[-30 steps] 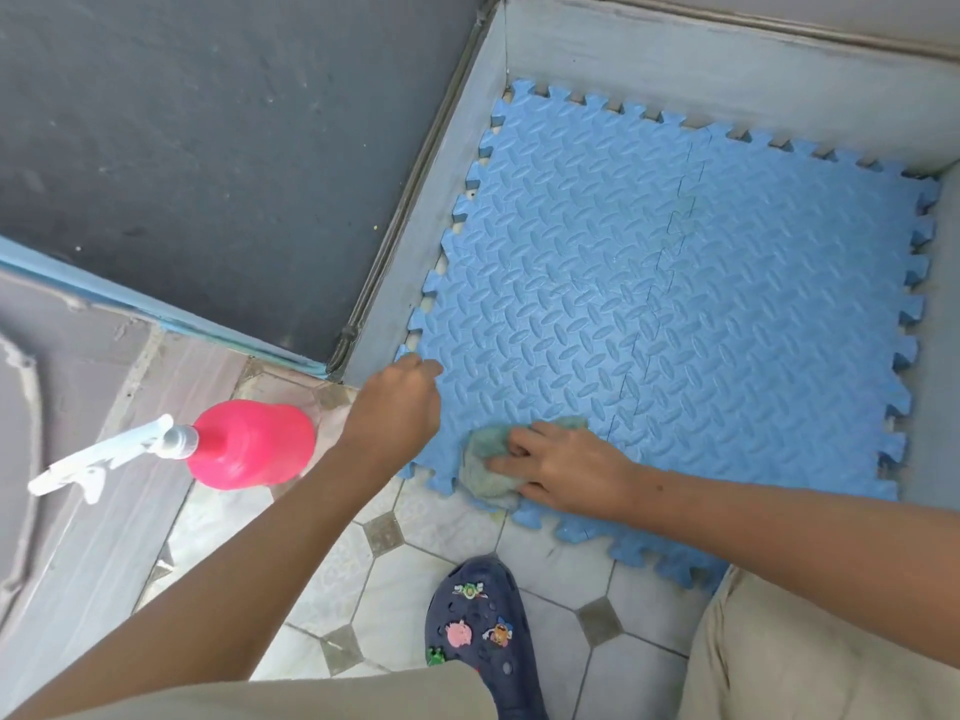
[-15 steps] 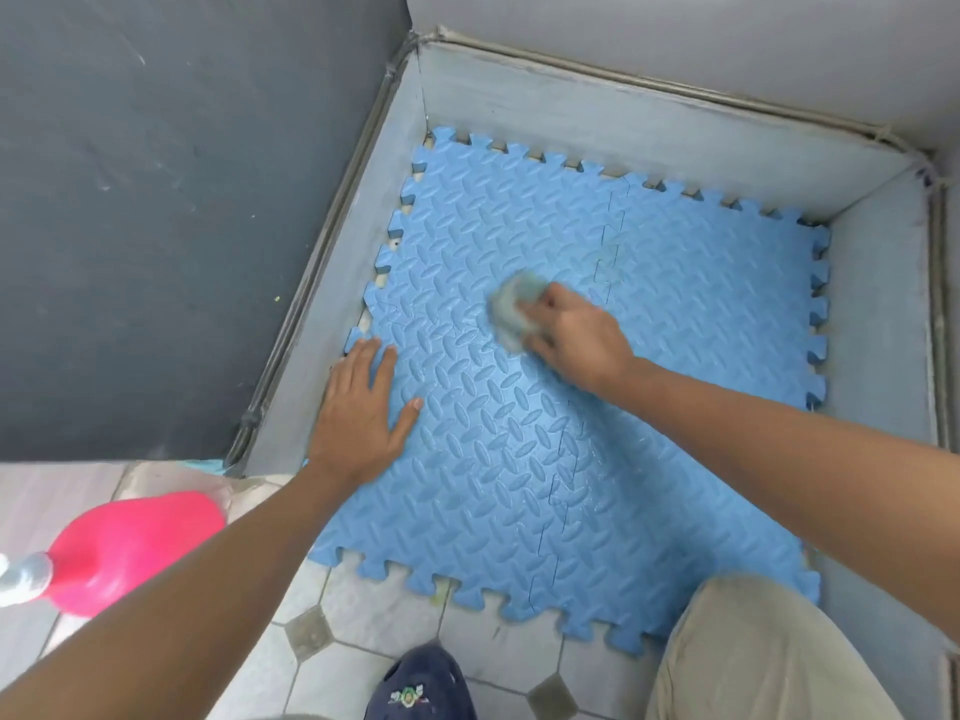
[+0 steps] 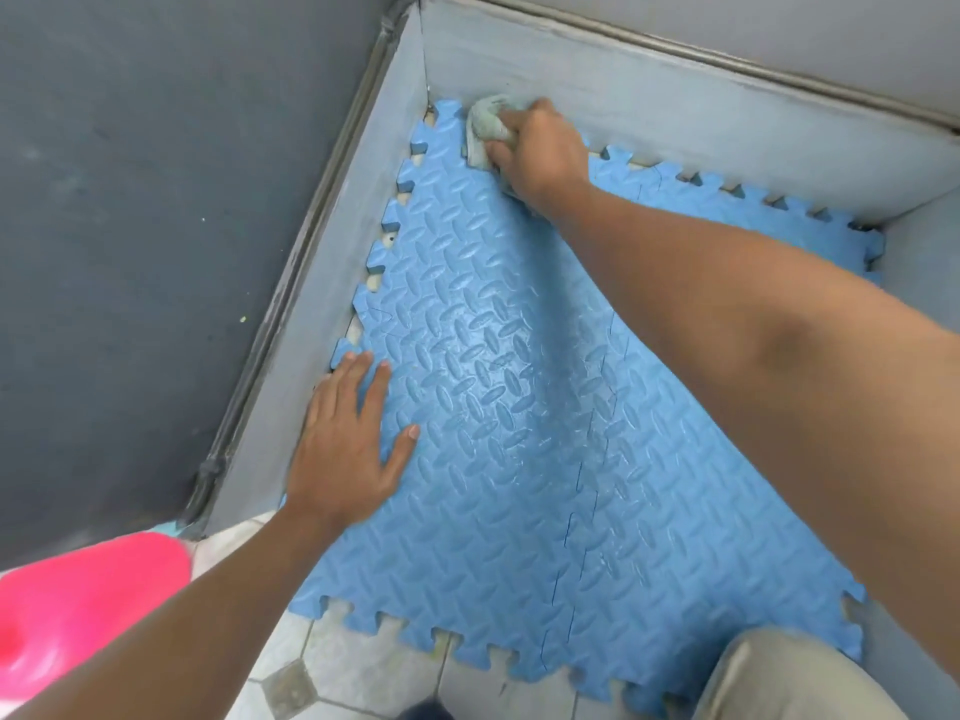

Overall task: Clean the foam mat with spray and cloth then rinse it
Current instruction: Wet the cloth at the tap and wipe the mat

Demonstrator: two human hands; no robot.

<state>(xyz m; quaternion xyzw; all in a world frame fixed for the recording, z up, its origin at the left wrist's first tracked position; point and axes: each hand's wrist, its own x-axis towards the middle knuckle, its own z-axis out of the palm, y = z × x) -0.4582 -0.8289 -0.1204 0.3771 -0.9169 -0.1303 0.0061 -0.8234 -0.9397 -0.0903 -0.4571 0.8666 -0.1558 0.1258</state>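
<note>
A blue foam mat [image 3: 519, 459] with puzzle edges lies on the floor in a corner, its surface shiny and wet in the middle. My right hand [image 3: 540, 148] is stretched to the mat's far left corner, shut on a pale green cloth [image 3: 485, 124] pressed against the mat by the grey skirting. My left hand [image 3: 348, 444] lies flat on the mat's left edge, fingers spread, holding nothing. A pink spray bottle [image 3: 78, 605] lies at the lower left on the floor; its nozzle is out of view.
Grey skirting [image 3: 675, 111] bounds the mat at the back and on the left, below a dark wall [image 3: 130, 226]. Tiled floor [image 3: 363, 678] runs along the near edge. My knee in beige trousers [image 3: 789, 678] sits at the lower right.
My right hand has swept the cloth from the mat's near edge, across the middle, to the far left corner. My left hand moved onto the mat and flattened there.
</note>
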